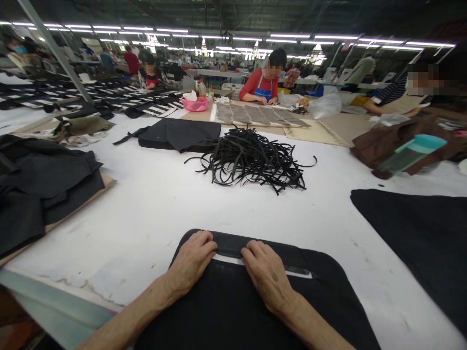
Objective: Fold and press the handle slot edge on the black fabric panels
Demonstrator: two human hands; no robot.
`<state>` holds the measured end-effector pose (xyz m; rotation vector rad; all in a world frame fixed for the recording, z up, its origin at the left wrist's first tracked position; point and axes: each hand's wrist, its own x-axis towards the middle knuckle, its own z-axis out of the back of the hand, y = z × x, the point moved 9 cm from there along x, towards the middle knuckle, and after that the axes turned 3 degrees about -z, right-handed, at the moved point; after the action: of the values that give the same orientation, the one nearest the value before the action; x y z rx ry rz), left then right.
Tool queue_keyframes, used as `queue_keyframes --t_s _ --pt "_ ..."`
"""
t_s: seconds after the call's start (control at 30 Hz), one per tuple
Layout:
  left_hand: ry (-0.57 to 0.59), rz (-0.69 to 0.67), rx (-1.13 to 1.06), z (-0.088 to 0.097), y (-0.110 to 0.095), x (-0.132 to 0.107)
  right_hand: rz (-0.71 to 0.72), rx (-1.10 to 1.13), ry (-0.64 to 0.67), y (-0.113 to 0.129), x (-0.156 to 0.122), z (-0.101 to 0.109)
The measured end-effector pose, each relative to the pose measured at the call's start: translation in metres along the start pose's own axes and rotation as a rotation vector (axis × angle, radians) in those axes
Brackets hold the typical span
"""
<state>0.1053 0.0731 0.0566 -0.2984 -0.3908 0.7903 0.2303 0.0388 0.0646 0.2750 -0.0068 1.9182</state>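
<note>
A black fabric panel (233,301) lies at the near edge of the white table (153,204). Its far edge is folded over into a black band (229,243), with a thin white strip (233,259) showing beneath the fold. My left hand (191,262) and my right hand (266,272) rest side by side on that fold, knuckles up and fingers curled down, pressing the band. Neither hand lifts anything off the table.
A tangled heap of black straps (251,158) lies mid-table, a folded black piece (178,133) behind it. Black fabric stacks sit left (40,189) and right (419,233). A teal bottle (412,153) lies on brown cloth. A pink basin (194,104) and other seated workers are beyond.
</note>
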Motion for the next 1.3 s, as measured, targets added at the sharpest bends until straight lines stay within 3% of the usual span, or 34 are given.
queue_keyframes --t_s 0.23,0.4,0.67,0.9,1.3 --pt "0.013 -0.016 -0.017 -0.001 -0.001 0.001 -0.163 0.11 0.04 -0.037 -0.023 0.004" --pt "0.039 0.016 -0.031 0.0 0.0 0.005 -0.253 0.201 0.047 -0.05 -0.026 0.005" --pt "0.075 0.104 0.023 -0.002 -0.003 0.005 -0.311 0.111 0.025 -0.053 -0.026 0.006" --pt "0.078 0.236 0.146 -0.003 0.001 0.009 -0.362 0.005 0.082 -0.054 -0.021 0.001" --pt "0.069 0.361 0.114 0.003 0.011 0.01 -0.435 0.06 0.12 -0.061 -0.017 0.002"
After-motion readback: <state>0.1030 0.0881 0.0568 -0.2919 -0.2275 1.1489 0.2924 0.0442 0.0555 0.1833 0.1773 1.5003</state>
